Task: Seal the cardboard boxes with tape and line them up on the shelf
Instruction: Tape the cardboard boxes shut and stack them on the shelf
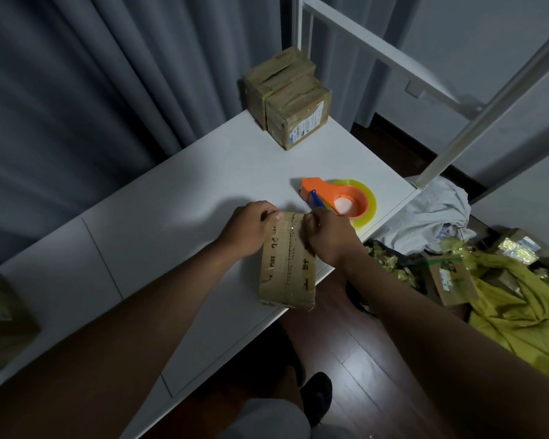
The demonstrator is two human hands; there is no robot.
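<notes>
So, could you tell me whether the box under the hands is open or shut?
Shut: the cardboard box lies with flaps flat and tape along its seam.

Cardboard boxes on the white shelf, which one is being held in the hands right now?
The flat box at the shelf's front edge, gripped at its far end by both hands; the two boxes at the back stand untouched.

- The left hand (249, 228) is bare, with no glove, ring or watch showing.
- The right hand (328, 237) is bare as well, nothing worn at the wrist.
- Both forearms are uncovered along all of their visible length; no sleeve shows.
- Light grey shorts (267, 419) cover the lap at the bottom edge.
- A black shoe (317, 397) is on the one foot that shows, details too dark to tell.
</notes>
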